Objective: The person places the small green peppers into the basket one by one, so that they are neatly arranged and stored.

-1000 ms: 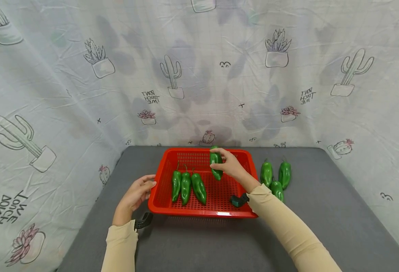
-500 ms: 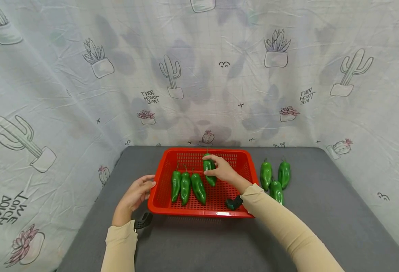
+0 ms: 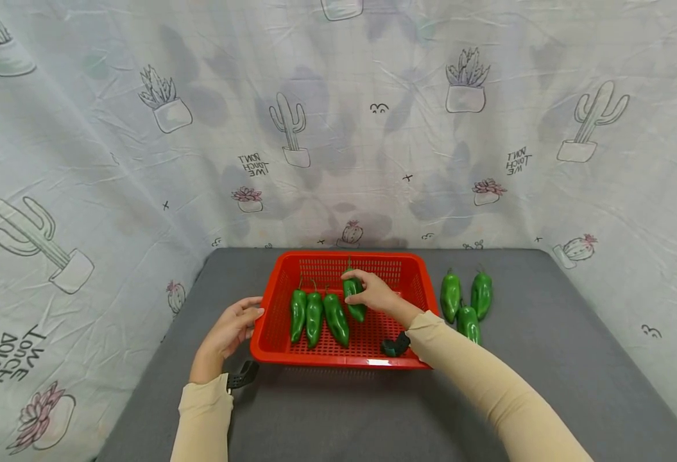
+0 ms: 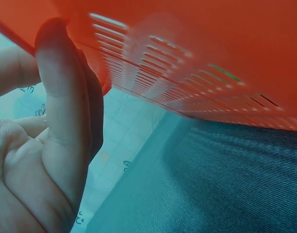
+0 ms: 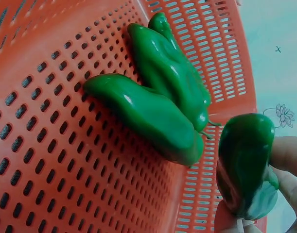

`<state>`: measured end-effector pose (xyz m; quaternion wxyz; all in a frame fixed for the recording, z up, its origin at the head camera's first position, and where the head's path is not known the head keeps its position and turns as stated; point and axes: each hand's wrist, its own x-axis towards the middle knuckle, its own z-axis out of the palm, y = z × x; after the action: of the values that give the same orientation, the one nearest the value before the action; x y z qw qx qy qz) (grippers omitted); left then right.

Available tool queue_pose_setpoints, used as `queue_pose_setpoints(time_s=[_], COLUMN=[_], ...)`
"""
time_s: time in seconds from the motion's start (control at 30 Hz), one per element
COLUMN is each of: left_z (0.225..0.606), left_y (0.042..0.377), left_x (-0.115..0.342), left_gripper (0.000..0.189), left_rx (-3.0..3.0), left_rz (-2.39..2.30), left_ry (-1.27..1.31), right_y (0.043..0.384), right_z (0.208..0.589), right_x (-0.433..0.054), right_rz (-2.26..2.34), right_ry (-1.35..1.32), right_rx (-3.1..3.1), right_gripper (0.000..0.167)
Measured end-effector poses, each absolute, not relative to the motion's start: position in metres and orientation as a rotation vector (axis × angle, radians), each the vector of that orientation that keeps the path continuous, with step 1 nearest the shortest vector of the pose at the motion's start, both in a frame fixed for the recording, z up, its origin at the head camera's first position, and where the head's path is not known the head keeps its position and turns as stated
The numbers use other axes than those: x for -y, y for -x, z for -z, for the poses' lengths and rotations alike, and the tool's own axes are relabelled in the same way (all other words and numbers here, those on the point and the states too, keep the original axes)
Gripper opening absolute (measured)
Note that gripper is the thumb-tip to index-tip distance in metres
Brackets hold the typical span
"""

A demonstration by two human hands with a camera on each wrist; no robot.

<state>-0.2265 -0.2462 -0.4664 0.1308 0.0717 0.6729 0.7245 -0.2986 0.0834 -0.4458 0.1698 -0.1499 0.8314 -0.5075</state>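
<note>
In the head view my right hand [image 3: 374, 294] pinches a glossy green pepper [image 3: 353, 296] between thumb and fingers, low inside a red plastic basket [image 3: 338, 362]. The pepper's stem points to the back. Left of it, three green peppers [image 3: 314, 319] lie side by side on the basket's perforated floor. The right wrist view has the gripped pepper [image 5: 248, 160] end-on, beside the lying peppers [image 5: 148, 116]. My left hand [image 3: 237, 328] holds the basket's left rim; in the left wrist view its thumb [image 4: 61, 73] lies against the red rim, with another finger partly hidden behind.
Three more green peppers [image 3: 450, 296] lie on the grey table [image 3: 338, 417] to the right of the basket, one partly behind the right sleeve [image 3: 477, 378]. A patterned curtain [image 3: 338, 128] hangs behind the table and along its sides.
My right hand has moved left and down into the basket with the pepper, bringing it close to the three lying there. The left hand has stayed at the rim.
</note>
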Motion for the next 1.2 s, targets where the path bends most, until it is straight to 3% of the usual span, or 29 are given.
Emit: queue_pose_setpoints(time_s=[1.2], left_z=[0.466], left_y=[0.228], left_x=[0.247], left_gripper=[0.051], left_rx=[-1.945], left_rz=[-2.099], left_ry=[-0.207], right_y=[0.300], right_z=[0.460], right_x=[-0.072], right_rz=[0.977], right_ry=[0.559], right_rx=[-2.533], right_gripper=[0.048])
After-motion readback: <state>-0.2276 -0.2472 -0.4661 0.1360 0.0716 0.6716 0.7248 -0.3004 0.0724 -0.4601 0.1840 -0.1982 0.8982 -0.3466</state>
